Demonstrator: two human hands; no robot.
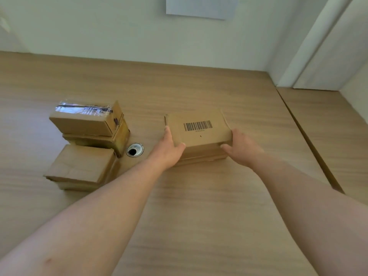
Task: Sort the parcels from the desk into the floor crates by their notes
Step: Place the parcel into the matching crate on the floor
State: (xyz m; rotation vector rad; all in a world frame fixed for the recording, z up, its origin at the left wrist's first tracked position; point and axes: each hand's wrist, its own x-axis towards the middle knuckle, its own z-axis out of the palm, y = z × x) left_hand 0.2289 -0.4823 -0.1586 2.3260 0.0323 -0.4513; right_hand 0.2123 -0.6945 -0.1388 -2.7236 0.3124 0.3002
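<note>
A brown cardboard parcel (199, 130) with a black barcode on its top sits on the wooden desk (199, 206), on top of another flat parcel (203, 154). My left hand (169, 148) grips its left side, thumb on the near edge. My right hand (242, 148) grips its right side, fingers curled round the corner. No note shows on the parcel. To the left stand more parcels: a taped parcel (85, 118) stacked on a second one (103, 140), and a creased parcel (81, 166) in front of them.
A round cable hole (134, 150) with a metal rim lies in the desk between the parcel groups. A white wall runs along the back with a grey sheet (201, 6) on it. A seam (306, 136) splits the desk on the right. No crates are in view.
</note>
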